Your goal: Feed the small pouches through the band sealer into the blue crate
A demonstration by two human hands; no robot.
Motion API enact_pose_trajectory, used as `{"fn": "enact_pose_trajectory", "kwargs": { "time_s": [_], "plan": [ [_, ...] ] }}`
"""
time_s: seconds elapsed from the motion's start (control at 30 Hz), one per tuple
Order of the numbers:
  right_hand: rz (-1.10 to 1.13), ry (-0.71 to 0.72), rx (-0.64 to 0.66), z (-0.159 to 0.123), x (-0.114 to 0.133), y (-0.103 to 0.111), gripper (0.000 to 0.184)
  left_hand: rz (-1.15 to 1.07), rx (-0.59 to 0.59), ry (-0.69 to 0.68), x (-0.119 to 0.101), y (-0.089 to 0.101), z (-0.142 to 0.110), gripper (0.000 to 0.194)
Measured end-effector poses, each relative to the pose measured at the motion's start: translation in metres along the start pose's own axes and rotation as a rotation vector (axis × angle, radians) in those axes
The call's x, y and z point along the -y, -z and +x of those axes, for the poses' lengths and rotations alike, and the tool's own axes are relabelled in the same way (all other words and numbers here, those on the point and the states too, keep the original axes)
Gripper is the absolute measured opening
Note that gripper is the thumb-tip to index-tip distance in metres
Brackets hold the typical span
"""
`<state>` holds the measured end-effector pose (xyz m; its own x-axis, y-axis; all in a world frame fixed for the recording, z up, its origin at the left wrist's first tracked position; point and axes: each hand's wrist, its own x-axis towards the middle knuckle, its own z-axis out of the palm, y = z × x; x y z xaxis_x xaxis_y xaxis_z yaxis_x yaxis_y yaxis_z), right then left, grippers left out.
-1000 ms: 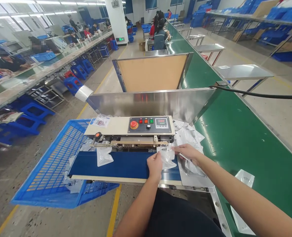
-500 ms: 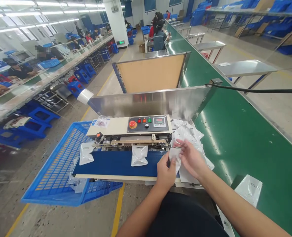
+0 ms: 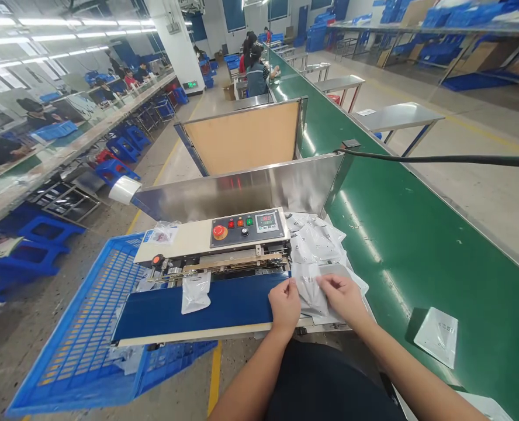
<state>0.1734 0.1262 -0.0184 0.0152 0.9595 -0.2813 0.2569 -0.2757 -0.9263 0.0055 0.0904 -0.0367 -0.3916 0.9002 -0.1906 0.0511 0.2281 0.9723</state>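
Note:
Between my hands is a white plastic pouch (image 3: 311,290), just right of the sealing machine's entry. My left hand (image 3: 285,304) pinches its left edge, fingers closed. On the opposite side my right hand (image 3: 343,297) grips the upper right edge between thumb and fingers. The band sealer (image 3: 183,238) has a panel with a red knob, coloured buttons and a lit display. Another pouch (image 3: 196,293) lies on its blue conveyor belt (image 3: 237,298), top edge at the sealing band. Behind the held pouch, more white pouches (image 3: 316,241) are heaped.
A blue plastic basket (image 3: 73,393) with pouches inside stands below the belt's left end. To the right runs a long green conveyor (image 3: 400,245) with a loose pouch (image 3: 437,336). A metal panel (image 3: 242,190) rises behind the sealer. Co-workers (image 3: 256,73) sit further off.
The pouch held at the sealer's entry was let go and travelled left along the belt. The pouch ahead of it left the belt. Both hands took hold of another pouch. My view turned right.

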Motion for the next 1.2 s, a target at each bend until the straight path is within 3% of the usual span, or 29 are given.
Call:
{"fn": "enact_pose_trajectory", "kwargs": {
  "time_s": [0.1,0.23,0.4,0.47,0.53,0.63,0.7,0.73,0.87,0.97,1.03,1.13,1.2],
  "plan": [
    [0.101,-0.157,-0.095,0.018,-0.011,-0.001,0.035,-0.029,-0.061,0.108,0.008,-0.005,0.015,0.044],
    [0.146,-0.203,-0.066,0.038,-0.006,-0.018,0.032,-0.083,-0.104,0.18,0.015,-0.003,0.031,0.044],
    [0.163,-0.179,0.1,0.046,0.012,-0.058,0.04,-0.119,-0.206,0.183,0.024,0.032,0.04,0.046],
    [0.179,-0.196,0.174,0.044,0.016,-0.061,0.046,-0.116,-0.209,0.154,0.025,0.055,0.038,0.048],
    [0.182,-0.2,0.184,0.036,0.014,-0.048,0.053,-0.059,-0.237,0.096,0.024,0.077,0.031,0.049],
    [0.181,-0.177,0.108,0.007,-0.01,0.001,0.062,0.101,-0.396,-0.104,0.014,0.097,0.01,0.053],
    [0.188,-0.185,-0.03,-0.03,-0.045,0.042,0.065,0.146,-0.433,-0.264,0.003,0.094,-0.008,0.056],
    [0.185,-0.2,-0.132,-0.055,-0.068,0.061,0.065,0.136,-0.386,-0.309,-0.003,0.087,-0.017,0.055],
    [0.044,-0.328,-0.601,-0.18,-0.174,0.125,0.048,0.073,0.011,-0.308,-0.018,0.033,-0.043,0.049],
    [-0.188,-0.591,-0.952,-0.291,-0.246,0.17,0.035,0.07,0.263,-0.275,-0.016,-0.023,-0.053,0.048],
    [-0.356,-0.862,-1.153,-0.367,-0.28,0.202,0.043,0.07,0.404,-0.252,-0.009,-0.059,-0.057,0.048],
    [-0.438,-1.142,-1.281,-0.457,-0.315,0.243,0.062,0.121,0.594,-0.193,0.001,-0.103,-0.064,0.05],
    [-0.402,-1.166,-1.246,-0.488,-0.334,0.265,0.063,0.183,0.681,-0.155,0.007,-0.124,-0.071,0.054]
  ]
}}
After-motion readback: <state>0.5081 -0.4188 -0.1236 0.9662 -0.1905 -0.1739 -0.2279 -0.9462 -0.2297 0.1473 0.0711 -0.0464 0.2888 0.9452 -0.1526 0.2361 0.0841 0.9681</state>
